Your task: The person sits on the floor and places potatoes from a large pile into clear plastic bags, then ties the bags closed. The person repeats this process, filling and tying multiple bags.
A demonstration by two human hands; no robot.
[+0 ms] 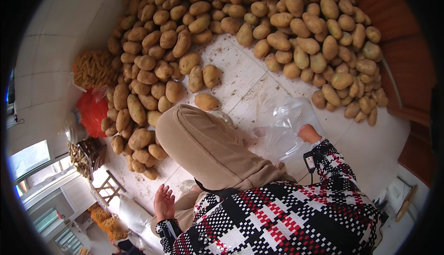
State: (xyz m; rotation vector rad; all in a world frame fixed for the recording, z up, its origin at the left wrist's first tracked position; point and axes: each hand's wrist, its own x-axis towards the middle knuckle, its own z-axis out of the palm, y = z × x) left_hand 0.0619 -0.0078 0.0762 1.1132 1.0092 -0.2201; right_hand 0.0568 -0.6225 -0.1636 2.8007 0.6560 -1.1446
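Note:
My right hand (309, 133) is closed at the edge of a clear plastic bag (289, 123), which spreads over the tiled floor beside my bent leg. The bag looks crumpled, and I can make out nothing solid in it. Off to the left, beside my other leg, my left hand (164, 202) is held palm up with its fingers loosely apart and nothing in it. A large heap of potatoes (162, 72) curves around in front of me, and a single potato (206, 101) lies near my knee (180, 121).
The heap continues to the right along a brown wooden panel (397, 37). Against the left wall are an open sack of long tan pieces (94, 71) and a red plastic bag (91, 113). A wooden stool (108, 186) and a white sack (134, 213) stand lower left. Soil specks the tiles (231, 65).

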